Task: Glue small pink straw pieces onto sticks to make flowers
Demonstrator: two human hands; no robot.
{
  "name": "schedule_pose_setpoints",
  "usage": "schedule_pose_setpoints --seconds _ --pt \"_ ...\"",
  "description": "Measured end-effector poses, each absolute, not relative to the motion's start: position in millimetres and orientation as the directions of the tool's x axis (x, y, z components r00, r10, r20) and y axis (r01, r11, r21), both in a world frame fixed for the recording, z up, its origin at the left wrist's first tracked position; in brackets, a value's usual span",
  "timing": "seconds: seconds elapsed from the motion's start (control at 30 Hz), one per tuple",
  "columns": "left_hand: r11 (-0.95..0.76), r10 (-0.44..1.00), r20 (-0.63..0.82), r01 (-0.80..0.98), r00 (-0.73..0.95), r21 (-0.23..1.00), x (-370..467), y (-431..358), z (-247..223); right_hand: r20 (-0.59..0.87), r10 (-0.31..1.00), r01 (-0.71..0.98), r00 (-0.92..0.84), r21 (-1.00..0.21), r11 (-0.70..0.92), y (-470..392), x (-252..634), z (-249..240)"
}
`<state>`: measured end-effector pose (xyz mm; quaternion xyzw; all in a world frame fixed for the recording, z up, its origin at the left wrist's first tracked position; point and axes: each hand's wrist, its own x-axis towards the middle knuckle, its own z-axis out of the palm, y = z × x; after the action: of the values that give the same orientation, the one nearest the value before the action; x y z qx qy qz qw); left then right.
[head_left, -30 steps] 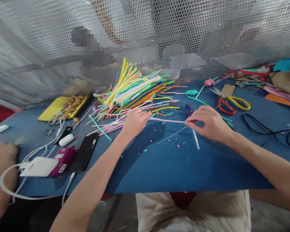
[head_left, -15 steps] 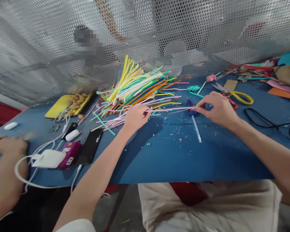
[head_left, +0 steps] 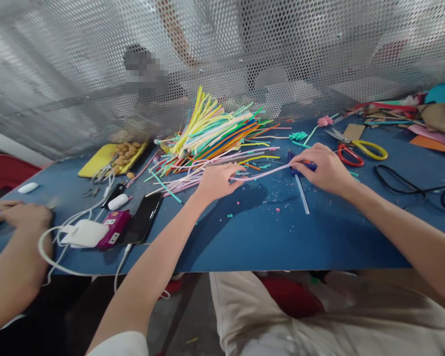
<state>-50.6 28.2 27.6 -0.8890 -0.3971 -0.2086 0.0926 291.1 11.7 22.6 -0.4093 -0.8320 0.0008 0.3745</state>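
A thin pale pink-purple stem (head_left: 269, 172) stretches between my two hands over the blue table, sagging slightly. Its left part is pinched in my left hand (head_left: 219, 182), beside the loose purple stems. The fingers of my right hand (head_left: 317, 165) are closed on its right end. Just behind and under my right fingers is a blue glue gun (head_left: 291, 159), partly hidden, with a clear glue stick (head_left: 302, 194) sticking out toward me. A large bundle of coloured pipe cleaners (head_left: 215, 131) lies behind my left hand.
Yellow scissors (head_left: 371, 149) and a pink flower (head_left: 324, 121) lie at the back right, a black cable (head_left: 400, 183) nearer. To the left are a phone (head_left: 143, 217), a white charger (head_left: 85, 233) and a yellow tray (head_left: 96, 160). Another person's hand (head_left: 25, 217) rests at far left.
The stem between my hands has gone from nearly straight to slightly bowed. My right hand has shifted a little left over the glue gun. The view has shifted slightly.
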Motion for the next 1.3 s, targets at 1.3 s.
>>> schedule_pose_setpoints --seconds 1.3 --pt "-0.516 0.743 0.475 0.855 0.472 -0.042 -45 32 18 0.187 0.971 0.98 0.149 -0.156 -0.12 65 380 -2"
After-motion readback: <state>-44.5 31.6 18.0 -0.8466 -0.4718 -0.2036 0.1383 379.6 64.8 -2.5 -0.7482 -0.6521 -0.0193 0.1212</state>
